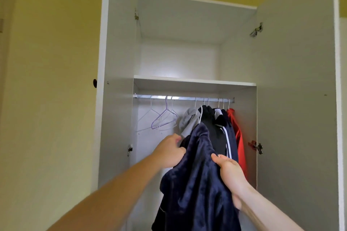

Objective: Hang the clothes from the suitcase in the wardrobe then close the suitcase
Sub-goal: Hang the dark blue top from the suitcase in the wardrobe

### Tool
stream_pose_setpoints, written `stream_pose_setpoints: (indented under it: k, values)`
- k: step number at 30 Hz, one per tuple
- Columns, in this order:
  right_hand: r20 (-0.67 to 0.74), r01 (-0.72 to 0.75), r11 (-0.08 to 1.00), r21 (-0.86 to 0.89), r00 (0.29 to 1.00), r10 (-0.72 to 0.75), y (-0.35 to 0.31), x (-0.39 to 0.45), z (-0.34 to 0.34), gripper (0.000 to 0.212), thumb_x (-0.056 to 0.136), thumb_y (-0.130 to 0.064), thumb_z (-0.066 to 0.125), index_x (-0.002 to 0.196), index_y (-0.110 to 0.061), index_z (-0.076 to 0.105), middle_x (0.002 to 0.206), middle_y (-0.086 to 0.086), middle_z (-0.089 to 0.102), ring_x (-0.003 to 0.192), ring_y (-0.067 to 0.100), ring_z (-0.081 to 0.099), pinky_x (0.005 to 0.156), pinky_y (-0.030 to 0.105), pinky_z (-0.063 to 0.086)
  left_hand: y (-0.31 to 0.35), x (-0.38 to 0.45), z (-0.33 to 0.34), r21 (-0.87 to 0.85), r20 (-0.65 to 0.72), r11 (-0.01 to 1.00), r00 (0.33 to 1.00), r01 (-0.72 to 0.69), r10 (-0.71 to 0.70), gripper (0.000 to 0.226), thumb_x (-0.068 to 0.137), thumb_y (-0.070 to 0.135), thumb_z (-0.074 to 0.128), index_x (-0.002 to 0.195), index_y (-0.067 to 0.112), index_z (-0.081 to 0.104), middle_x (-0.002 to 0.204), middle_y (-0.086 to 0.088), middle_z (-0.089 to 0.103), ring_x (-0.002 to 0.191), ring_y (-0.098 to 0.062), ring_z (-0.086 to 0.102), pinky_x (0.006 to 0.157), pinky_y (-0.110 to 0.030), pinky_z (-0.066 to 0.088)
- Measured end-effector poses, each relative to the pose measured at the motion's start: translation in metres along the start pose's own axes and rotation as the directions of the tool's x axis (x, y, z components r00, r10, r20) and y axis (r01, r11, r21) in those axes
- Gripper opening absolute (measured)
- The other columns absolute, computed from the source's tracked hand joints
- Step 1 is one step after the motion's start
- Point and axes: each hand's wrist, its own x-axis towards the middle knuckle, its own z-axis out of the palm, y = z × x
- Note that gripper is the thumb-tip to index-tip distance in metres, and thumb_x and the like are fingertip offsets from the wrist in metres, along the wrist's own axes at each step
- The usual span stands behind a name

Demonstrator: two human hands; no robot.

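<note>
A dark blue fleece garment (pixel 195 184) hangs between my two hands in front of the open white wardrobe (pixel 120 62). My left hand (pixel 170 151) grips its left edge near the top. My right hand (pixel 230 170) pinches the fabric on its right side. A white hanger hook (pixel 200 116) sticks up from the garment's top, below the metal rail (pixel 184 98). On the rail hang a grey garment (pixel 187 122), a black one (pixel 214 127), a navy jacket with white stripes (pixel 230 137) and a red one (pixel 237 133). The suitcase is out of view.
Several bare hangers (pixel 161 118), white and purple, hang on the rail's left part. A shelf (pixel 193 81) lies above the rail. Both wardrobe doors stand open, the right door (pixel 296 99) close beside my right arm. Yellow wall (pixel 48 80) is at left.
</note>
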Motion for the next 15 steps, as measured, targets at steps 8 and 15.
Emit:
stream_pose_setpoints:
  k: [8,15]
  values:
    - [0.049,0.02,1.0,-0.012,0.999,-0.019,-0.001,0.111,0.054,0.019,0.101,-0.025,0.056,0.085,-0.014,0.056,0.083,0.013,0.06,0.076,0.022,0.058,0.073,0.032,0.047,-0.049,0.086,-0.009,0.097,-0.026,0.982,0.986,0.165,-0.163,0.064,0.091,0.016,0.053,0.153,0.013,0.036,0.157,-0.005,0.036,0.14,-0.025,0.043,0.112,-0.032,0.039]
    - [0.003,0.003,1.0,-0.006,1.0,-0.003,0.009,0.207,0.083,0.021,0.102,-0.027,0.053,0.09,-0.012,0.06,0.093,0.016,0.067,0.085,0.028,0.066,0.081,0.037,0.054,-0.079,0.163,-0.013,0.203,-0.082,0.963,0.983,0.179,-0.166,0.063,0.09,0.019,0.055,0.15,0.014,0.039,0.153,-0.005,0.036,0.135,-0.027,0.046,0.11,-0.037,0.043]
